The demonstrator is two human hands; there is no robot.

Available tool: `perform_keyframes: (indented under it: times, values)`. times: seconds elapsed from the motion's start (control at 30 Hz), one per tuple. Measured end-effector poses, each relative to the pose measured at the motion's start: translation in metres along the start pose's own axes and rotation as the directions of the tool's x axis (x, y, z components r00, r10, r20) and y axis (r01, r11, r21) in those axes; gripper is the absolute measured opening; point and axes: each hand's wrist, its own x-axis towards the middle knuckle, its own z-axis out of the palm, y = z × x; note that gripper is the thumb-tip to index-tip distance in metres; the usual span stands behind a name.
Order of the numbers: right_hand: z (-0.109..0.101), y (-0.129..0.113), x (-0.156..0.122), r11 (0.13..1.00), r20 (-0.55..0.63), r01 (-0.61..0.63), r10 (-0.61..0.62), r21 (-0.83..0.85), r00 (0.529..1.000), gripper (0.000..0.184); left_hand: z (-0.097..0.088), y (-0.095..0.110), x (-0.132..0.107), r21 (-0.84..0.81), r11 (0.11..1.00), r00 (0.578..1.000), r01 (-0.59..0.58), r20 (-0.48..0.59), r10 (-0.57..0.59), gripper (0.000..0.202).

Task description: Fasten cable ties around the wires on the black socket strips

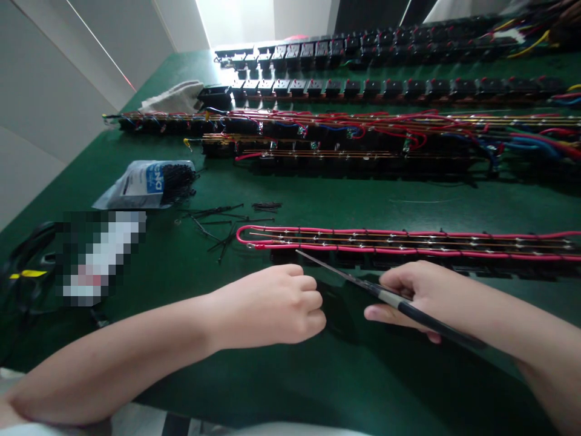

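My left hand (284,306) is curled into a fist over the table in front of a long wired strip. Its palm faces away, so whatever the fingers may enclose is hidden. In my right hand (420,297) is a slim tool that looks like long-nose pliers (385,295), with black and grey handles. Their thin tip points left, close to the strip's near edge. A red cable (308,247) loops around the left end of the black strip (349,239) and runs along both its sides, bound by black ties. Thin copper-coloured rods lie between.
Loose black cable ties (222,212) are scattered left of the strip, near a plastic bag of ties (145,181). Further back lie wired assemblies (340,145) and rows of black blocks (318,89). A white cloth (172,97) and coiled black cable (31,248) are at left.
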Motion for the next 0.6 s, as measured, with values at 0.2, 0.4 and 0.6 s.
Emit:
perform_keyframes:
  times: [0.2,0.4,0.6]
  values:
    - [-0.002,-0.005,0.001,0.999,-0.028,0.025,-0.024,0.043,0.999,0.049,-0.004,0.011,-0.001,0.087,0.992,0.993,0.089,0.069,-0.095,0.01]
    - [-0.004,-0.005,0.001,0.998,-0.018,0.039,-0.038,0.055,0.999,0.05,-0.001,0.02,-0.007,0.239,0.935,0.91,0.261,0.262,-0.321,0.01]
    - [-0.004,-0.005,-0.001,0.998,-0.023,0.036,-0.035,0.048,0.999,0.053,-0.003,0.019,-0.009,0.231,0.936,0.9,0.264,0.291,-0.326,0.006]
